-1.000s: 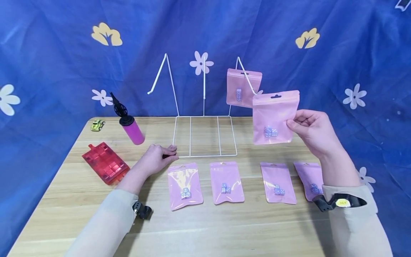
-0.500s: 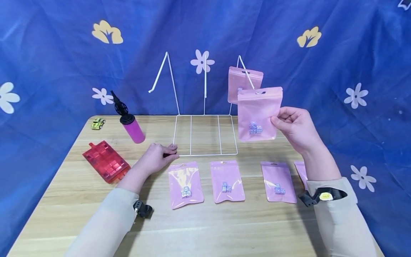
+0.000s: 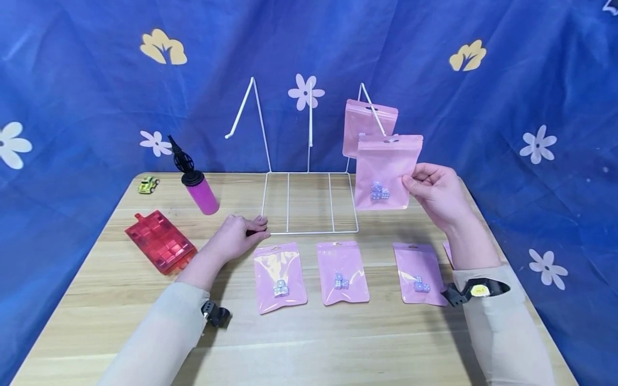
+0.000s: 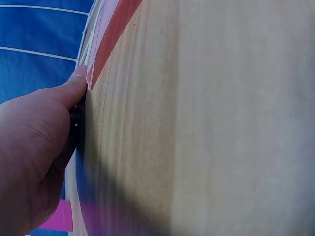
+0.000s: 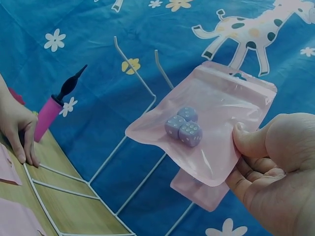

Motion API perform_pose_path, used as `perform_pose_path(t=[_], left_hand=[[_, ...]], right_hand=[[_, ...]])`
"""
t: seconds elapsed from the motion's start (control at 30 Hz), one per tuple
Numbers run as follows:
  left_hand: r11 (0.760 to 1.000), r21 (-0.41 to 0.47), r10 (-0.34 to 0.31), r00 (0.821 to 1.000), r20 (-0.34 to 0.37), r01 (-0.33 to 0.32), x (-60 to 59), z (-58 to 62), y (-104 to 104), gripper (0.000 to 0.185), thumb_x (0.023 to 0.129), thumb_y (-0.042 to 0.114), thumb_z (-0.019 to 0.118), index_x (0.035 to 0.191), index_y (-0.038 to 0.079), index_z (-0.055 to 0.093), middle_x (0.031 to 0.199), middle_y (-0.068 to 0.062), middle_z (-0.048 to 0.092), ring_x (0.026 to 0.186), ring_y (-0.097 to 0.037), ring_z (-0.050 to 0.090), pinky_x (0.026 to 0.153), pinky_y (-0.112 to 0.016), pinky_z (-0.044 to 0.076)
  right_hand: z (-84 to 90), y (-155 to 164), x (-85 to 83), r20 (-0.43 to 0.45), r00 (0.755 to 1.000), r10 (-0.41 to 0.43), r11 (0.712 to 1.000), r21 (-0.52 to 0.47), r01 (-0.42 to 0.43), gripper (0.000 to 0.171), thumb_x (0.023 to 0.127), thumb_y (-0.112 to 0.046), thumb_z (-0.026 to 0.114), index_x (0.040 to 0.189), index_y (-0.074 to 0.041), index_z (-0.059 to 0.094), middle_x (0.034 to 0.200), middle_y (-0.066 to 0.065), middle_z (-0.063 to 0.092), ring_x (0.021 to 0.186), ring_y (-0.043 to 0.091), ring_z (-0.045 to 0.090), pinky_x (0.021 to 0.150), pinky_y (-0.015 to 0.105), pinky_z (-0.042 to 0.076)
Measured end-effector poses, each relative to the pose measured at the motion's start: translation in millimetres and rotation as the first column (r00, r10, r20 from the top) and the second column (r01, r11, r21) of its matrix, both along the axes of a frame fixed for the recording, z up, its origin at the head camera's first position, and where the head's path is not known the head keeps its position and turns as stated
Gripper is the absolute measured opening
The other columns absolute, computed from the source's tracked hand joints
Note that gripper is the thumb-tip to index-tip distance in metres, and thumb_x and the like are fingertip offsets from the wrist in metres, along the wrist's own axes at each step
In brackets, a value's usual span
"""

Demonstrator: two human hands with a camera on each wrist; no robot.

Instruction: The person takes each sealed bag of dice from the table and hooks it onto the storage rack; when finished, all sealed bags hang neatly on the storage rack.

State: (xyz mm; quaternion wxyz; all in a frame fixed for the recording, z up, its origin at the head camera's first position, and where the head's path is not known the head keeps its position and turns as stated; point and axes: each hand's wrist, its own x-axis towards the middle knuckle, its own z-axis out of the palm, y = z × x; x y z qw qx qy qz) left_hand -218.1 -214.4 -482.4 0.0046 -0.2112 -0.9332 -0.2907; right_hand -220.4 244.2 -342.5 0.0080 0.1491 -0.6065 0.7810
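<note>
My right hand [image 3: 434, 195] [image 5: 275, 167] pinches the right edge of a pink zip bag [image 3: 386, 171] [image 5: 211, 128] with three lilac dice [image 5: 183, 127] inside. It holds the bag upright in the air, just below and in front of the right hook of a white wire rack [image 3: 314, 232]. Another pink bag [image 3: 364, 120] [image 5: 197, 191] hangs on that hook, partly behind the held one. The rack's left and middle hooks are bare. My left hand [image 3: 236, 236] [image 4: 39, 147] [image 5: 17, 130] lies on the table with its fingertips pressing on the rack base's front left corner.
Three pink dice bags [image 3: 280, 276] [image 3: 341, 272] [image 3: 419, 273] lie in a row along the wooden table [image 3: 309, 343]; a fourth is mostly hidden by my right arm. At the left are a red tray [image 3: 161, 242], a pink pump [image 3: 200, 193] and a toy car [image 3: 148, 184].
My right hand has carried the bag leftward and a little lower, so it now overlaps the bag hanging on the right hook. The left hand has stayed on the rack base.
</note>
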Motion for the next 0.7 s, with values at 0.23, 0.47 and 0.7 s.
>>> perform_pose_path(t=[0.23,0.47,0.7], left_hand=[[1.0,-0.004,0.007,1.0,-0.001,-0.007,-0.4,0.0,1,0.031,0.097,0.021,0.082,0.119,0.0,0.078,0.131,-0.014,0.07,0.128,-0.028,0.064,0.114,-0.05,0.046],[1.0,0.0,0.008,1.0,0.004,-0.008,0.1,-0.9,0,0.03,0.097,0.02,0.081,0.119,-0.001,0.078,0.131,-0.014,0.07,0.128,-0.028,0.064,0.114,-0.05,0.046],[1.0,0.016,-0.008,1.0,-0.013,0.008,-0.8,-2.9,0,0.029,0.096,0.018,0.082,0.117,-0.001,0.078,0.13,-0.016,0.07,0.126,-0.029,0.065,0.113,-0.049,0.047]], right_hand=[[-5.6,-2,-6.4,0.022,1.0,0.004,1.0,-0.007,-0.004,0.004,0.092,0.005,0.079,0.095,0.005,0.076,0.085,0.01,0.076,0.072,0.011,0.066,0.063,0.018,0.054],[-6.1,-6,-16.2,0.062,0.998,-0.002,1.0,0.009,0.001,0.014,0.097,0.012,0.069,0.091,0.0,0.076,0.085,0.008,0.075,0.072,0.011,0.064,0.063,0.018,0.054],[-6.2,-10,-30.6,0.079,0.997,-0.025,1.0,0.011,0.024,0.018,0.099,0.012,0.065,0.092,0.001,0.078,0.083,0.007,0.073,0.071,0.01,0.064,0.064,0.019,0.055]])
